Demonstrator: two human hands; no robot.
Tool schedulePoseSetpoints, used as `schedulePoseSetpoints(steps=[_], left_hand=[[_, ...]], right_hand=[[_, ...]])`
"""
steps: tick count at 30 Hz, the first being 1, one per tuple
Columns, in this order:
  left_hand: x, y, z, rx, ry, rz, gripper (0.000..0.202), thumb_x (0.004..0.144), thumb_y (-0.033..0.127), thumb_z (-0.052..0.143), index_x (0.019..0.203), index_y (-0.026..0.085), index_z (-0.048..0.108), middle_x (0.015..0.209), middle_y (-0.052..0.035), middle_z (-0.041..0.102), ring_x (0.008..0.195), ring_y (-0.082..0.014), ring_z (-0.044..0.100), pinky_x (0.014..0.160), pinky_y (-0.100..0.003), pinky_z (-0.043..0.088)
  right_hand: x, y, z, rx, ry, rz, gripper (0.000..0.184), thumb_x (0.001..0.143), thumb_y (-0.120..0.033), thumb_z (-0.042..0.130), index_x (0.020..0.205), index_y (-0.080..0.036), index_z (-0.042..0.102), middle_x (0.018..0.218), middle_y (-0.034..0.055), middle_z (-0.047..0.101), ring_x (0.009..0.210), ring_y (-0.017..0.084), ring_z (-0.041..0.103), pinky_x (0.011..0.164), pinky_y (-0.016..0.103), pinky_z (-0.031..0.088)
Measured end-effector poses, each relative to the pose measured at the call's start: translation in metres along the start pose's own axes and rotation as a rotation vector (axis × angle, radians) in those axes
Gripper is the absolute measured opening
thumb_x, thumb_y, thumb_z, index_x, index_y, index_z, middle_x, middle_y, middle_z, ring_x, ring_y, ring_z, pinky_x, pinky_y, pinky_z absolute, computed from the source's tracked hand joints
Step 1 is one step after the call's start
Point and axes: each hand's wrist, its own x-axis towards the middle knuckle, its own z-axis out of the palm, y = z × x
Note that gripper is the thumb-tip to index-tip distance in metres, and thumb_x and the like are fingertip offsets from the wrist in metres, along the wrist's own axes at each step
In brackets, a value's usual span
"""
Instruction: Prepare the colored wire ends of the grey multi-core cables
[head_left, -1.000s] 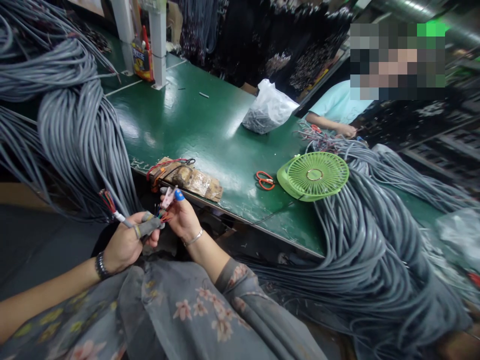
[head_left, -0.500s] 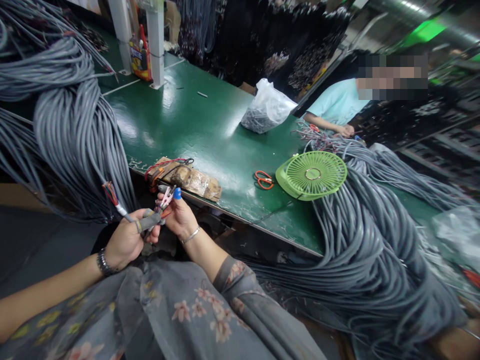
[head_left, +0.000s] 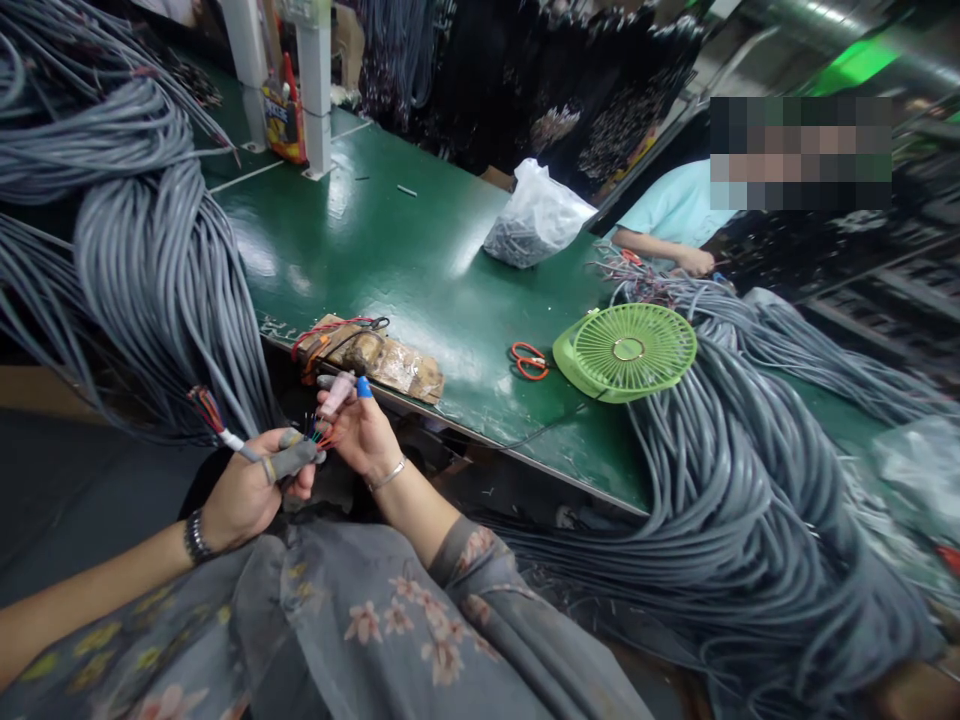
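Note:
My left hand (head_left: 251, 490) is closed round the end of a grey cable (head_left: 232, 442), with grey covers on its fingertips. Coloured inner wires (head_left: 319, 433) fan out of that cable end between my hands. My right hand (head_left: 360, 432) pinches those coloured wires, its fingers wearing a pink cover and a blue cover. Both hands hover just below the near edge of the green table (head_left: 420, 270). A second stripped cable end with red wires (head_left: 204, 403) sticks up left of my left hand.
A thick bundle of grey cables (head_left: 150, 260) hangs at the left and another grey cable heap (head_left: 750, 500) lies at the right. On the table are a brown taped block (head_left: 382, 360), orange scissors (head_left: 529, 360), a green fan (head_left: 626, 350) and a plastic bag (head_left: 536, 215). Another person sits at the far right.
My hands stay at the cable end, with small shifts; the right fingers have worked along the coloured wires. The view has wobbled slightly.

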Motion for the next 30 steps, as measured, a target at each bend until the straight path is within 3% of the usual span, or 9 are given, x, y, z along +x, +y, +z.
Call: schedulePoseSetpoints(steps=[4, 15, 22, 26, 30], left_hand=[[0.000, -0.002, -0.001, -0.033, 0.031, 0.029, 0.048, 0.046, 0.050, 0.092, 0.058, 0.014, 0.063, 0.049, -0.0005, 0.059, 0.042, -0.0091, 0.051, 0.041, -0.019, 0.042], [0.005, 0.000, 0.010, -0.048, 0.095, 0.057, 0.040, 0.047, 0.041, 0.089, 0.057, 0.014, 0.062, 0.051, 0.0002, 0.061, 0.044, -0.0084, 0.053, 0.042, -0.018, 0.043], [0.007, -0.001, 0.009, -0.019, 0.102, 0.028, 0.039, 0.046, 0.042, 0.088, 0.056, 0.014, 0.063, 0.050, -0.0001, 0.061, 0.043, -0.0082, 0.053, 0.042, -0.017, 0.042], [0.007, -0.001, 0.008, -0.009, 0.110, 0.030, 0.041, 0.044, 0.045, 0.089, 0.055, 0.014, 0.063, 0.050, -0.0002, 0.061, 0.042, -0.0085, 0.053, 0.042, -0.017, 0.042], [0.004, -0.002, 0.005, 0.009, 0.111, 0.032, 0.046, 0.042, 0.051, 0.089, 0.053, 0.014, 0.062, 0.049, -0.0008, 0.061, 0.041, -0.0086, 0.053, 0.041, -0.016, 0.040]], right_hand=[[-0.001, 0.000, -0.002, -0.038, 0.051, -0.070, 0.026, 0.092, -0.042, 0.064, 0.083, -0.017, 0.066, 0.074, 0.0014, 0.067, 0.062, 0.012, 0.056, 0.056, 0.022, 0.047], [0.002, 0.003, -0.004, -0.079, 0.021, -0.080, 0.032, 0.085, -0.047, 0.073, 0.077, -0.017, 0.065, 0.069, -0.0010, 0.065, 0.058, 0.010, 0.056, 0.056, 0.022, 0.051], [0.003, 0.003, 0.001, 0.006, 0.060, -0.053, 0.025, 0.089, -0.038, 0.070, 0.078, -0.016, 0.066, 0.069, 0.0003, 0.068, 0.056, 0.010, 0.055, 0.054, 0.021, 0.047], [0.003, 0.004, -0.001, -0.008, 0.034, -0.036, 0.033, 0.088, -0.049, 0.069, 0.081, -0.017, 0.066, 0.070, 0.0001, 0.067, 0.058, 0.011, 0.055, 0.054, 0.021, 0.047], [-0.002, 0.003, -0.013, -0.099, -0.079, -0.007, 0.050, 0.085, -0.068, 0.061, 0.085, -0.018, 0.064, 0.079, 0.0020, 0.068, 0.064, 0.012, 0.057, 0.061, 0.024, 0.050]])
